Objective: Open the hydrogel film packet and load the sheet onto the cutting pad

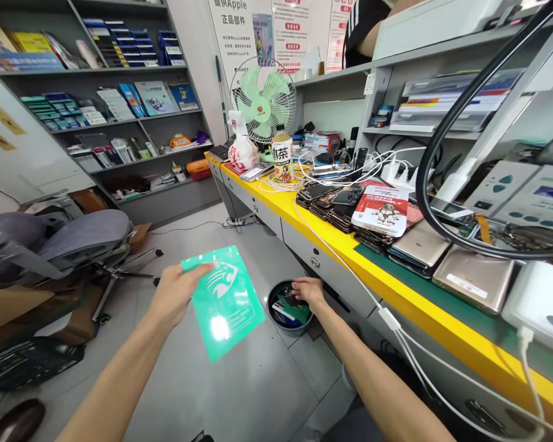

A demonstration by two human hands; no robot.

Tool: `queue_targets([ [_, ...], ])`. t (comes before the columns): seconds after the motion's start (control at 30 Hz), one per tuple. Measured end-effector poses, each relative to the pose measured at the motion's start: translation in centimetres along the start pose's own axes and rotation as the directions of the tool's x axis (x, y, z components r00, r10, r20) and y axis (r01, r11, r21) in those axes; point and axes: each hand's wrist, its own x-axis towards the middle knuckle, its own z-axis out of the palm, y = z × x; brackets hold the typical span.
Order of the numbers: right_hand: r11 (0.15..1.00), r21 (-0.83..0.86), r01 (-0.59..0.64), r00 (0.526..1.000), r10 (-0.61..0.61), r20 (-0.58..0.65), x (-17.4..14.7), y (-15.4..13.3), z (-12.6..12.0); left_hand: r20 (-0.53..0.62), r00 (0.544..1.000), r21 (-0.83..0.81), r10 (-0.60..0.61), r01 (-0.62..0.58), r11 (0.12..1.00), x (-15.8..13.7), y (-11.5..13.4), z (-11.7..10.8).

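My left hand (184,290) is closed on the edge of a flat, shiny green plastic pouch (233,307) printed with white marks, thumb on its front face. The pouch is held tilted above the floor. To its right, my right hand (308,291) reaches over the rim of a round dark waste bin (289,331) on the floor. Its fingers point left and look slightly bent and apart, with nothing plainly held. Inside the bin lie green, white and dark scraps (292,311).
A yellow-edged workbench (332,227) runs along the right, bearing stacked phones (336,205), white cables, a drink bottle (282,153) and a green fan (262,104). A thick black cable (424,166) loops in front. An office chair (87,236) and cardboard boxes (16,301) stand left.
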Motion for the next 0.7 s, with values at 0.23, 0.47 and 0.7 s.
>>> queue_targets([
  [0.23,0.989,0.056,-0.135,0.991,0.135,-0.001,2.4,0.3,-0.4,-0.031,0.988,-0.062,-0.153,0.151,0.987,0.0,-2.1,-2.5],
  [0.47,0.976,0.133,-0.173,0.984,0.166,0.061,-0.2,0.3,0.4,0.074,0.972,-0.156,-0.225,0.234,0.96,0.6,-1.9,-1.0],
  [0.7,0.957,0.283,-0.065,0.856,-0.092,0.509,-8.8,-1.1,-0.9,0.319,0.936,-0.133,-0.15,0.2,0.971,1.5,-0.9,5.1],
])
